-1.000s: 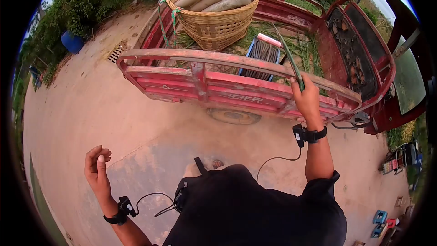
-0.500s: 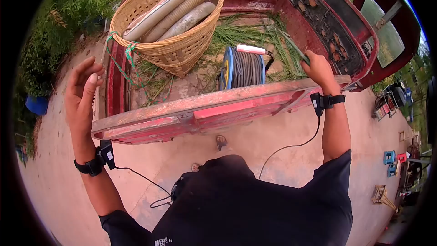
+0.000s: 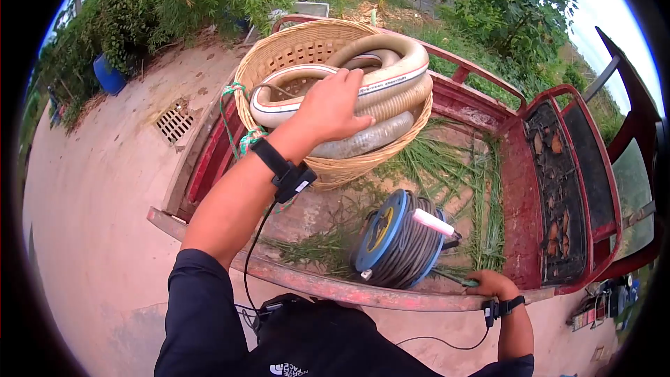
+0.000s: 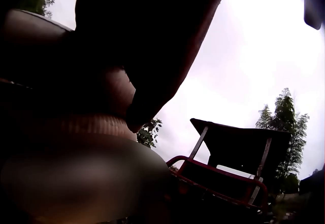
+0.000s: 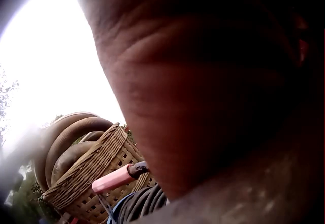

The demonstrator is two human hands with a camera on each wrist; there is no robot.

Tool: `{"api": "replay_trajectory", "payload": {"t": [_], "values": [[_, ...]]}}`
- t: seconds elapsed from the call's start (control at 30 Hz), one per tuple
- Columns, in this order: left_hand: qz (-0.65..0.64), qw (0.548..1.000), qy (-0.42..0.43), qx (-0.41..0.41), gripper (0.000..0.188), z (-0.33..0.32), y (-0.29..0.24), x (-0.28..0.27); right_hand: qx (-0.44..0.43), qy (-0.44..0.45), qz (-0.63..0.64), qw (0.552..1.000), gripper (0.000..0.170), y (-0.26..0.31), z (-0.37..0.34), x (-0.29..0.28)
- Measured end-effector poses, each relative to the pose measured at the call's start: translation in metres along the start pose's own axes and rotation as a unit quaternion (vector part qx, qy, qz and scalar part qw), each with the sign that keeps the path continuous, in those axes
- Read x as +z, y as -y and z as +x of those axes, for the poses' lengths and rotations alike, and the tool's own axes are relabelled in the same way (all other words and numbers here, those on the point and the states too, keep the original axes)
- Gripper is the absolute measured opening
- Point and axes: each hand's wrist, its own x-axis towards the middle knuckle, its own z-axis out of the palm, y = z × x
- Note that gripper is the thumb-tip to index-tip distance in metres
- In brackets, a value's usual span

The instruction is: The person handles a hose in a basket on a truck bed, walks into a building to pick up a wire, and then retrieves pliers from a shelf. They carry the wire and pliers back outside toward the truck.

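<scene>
My left hand (image 3: 331, 107) lies over the pale hoses (image 3: 382, 88) coiled in a woven basket (image 3: 336, 170), its fingers stretched forward and thumb out to the side. In the left wrist view that hand is dark against the sky, close to the hoses; contact is hard to tell. Beside the truck bed's near rail (image 3: 391, 298), my right hand (image 3: 494, 283) grips a long, thin green thing (image 3: 457, 278) that points left into the bed. The right wrist view shows mostly the palm (image 5: 167, 81), with the basket (image 5: 91, 183) beyond.
A blue cable reel (image 3: 408, 244) with a pink grip (image 3: 433, 223) stands between the hands. Cut grass (image 3: 488, 202) lies on the bed floor. The red cab wall (image 3: 520, 202) bounds the right side; green-and-white cord (image 3: 251, 139) hangs at the basket's rim.
The left hand has moved from outside the bed to over the hoses. The right hand has lowered to the near rail, still gripping the green thing. The person has come closer to the truck.
</scene>
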Motion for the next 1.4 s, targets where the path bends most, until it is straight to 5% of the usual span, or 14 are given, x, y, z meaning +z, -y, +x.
{"api": "replay_trajectory", "payload": {"t": [0.13, 0.33, 0.4, 0.43, 0.47, 0.57, 0.7, 0.8, 0.93, 1.1, 1.27, 1.33, 1.4], "values": [[0.004, 0.995, 0.074, -0.068, 0.050, 0.019, 0.014, 0.002, 0.117, 0.108, 0.212, 0.964, 0.054, 0.040, -0.002, -0.022], [-0.044, 0.999, 0.000, 0.027, 0.050, -0.032, 0.013, -0.010, 0.129, 0.099, 0.249, 0.955, 0.048, 0.041, -0.003, -0.018], [-0.070, 0.996, -0.010, 0.052, 0.052, -0.053, 0.013, -0.020, 0.150, 0.003, 0.137, 0.979, 0.046, 0.042, -0.008, -0.033], [-0.091, 0.992, -0.013, 0.080, 0.055, -0.058, 0.016, -0.023, 0.114, -0.118, 0.169, 0.972, 0.046, 0.052, -0.005, -0.048], [-0.092, 0.992, -0.010, 0.081, 0.055, -0.061, 0.017, -0.023, 0.078, -0.233, 0.202, 0.948, 0.045, 0.066, -0.002, -0.068], [-0.103, 0.985, -0.019, 0.138, 0.061, -0.071, 0.016, -0.015, -0.026, -0.348, 0.481, 0.805, 0.045, 0.154, 0.029, -0.147], [-0.098, 0.986, -0.017, 0.135, 0.058, -0.072, 0.013, -0.002, -0.138, -0.258, 0.614, 0.733, 0.051, 0.255, 0.110, -0.232], [-0.062, 0.986, -0.008, 0.156, 0.054, -0.075, 0.022, 0.001, -0.143, -0.254, 0.517, 0.805, 0.053, 0.261, 0.181, -0.264], [-0.051, 0.981, -0.006, 0.185, 0.050, -0.078, 0.030, -0.005, -0.079, -0.258, 0.460, 0.846, 0.066, 0.271, 0.194, -0.290], [-0.053, 0.978, -0.026, 0.200, 0.047, -0.076, 0.029, -0.001, 0.074, -0.240, 0.313, 0.916, 0.064, 0.289, 0.207, -0.335], [-0.053, 0.978, -0.032, 0.201, 0.047, -0.087, 0.031, 0.008, -0.026, -0.302, 0.341, 0.890, 0.056, 0.299, 0.199, -0.316], [-0.077, 0.973, -0.043, 0.211, 0.047, -0.092, 0.033, 0.005, -0.133, -0.348, 0.358, 0.856, 0.052, 0.330, 0.166, -0.306], [-0.095, 0.968, -0.056, 0.224, 0.048, -0.094, 0.038, 0.005, -0.087, -0.405, 0.280, 0.866, 0.050, 0.338, 0.141, -0.308]]}}
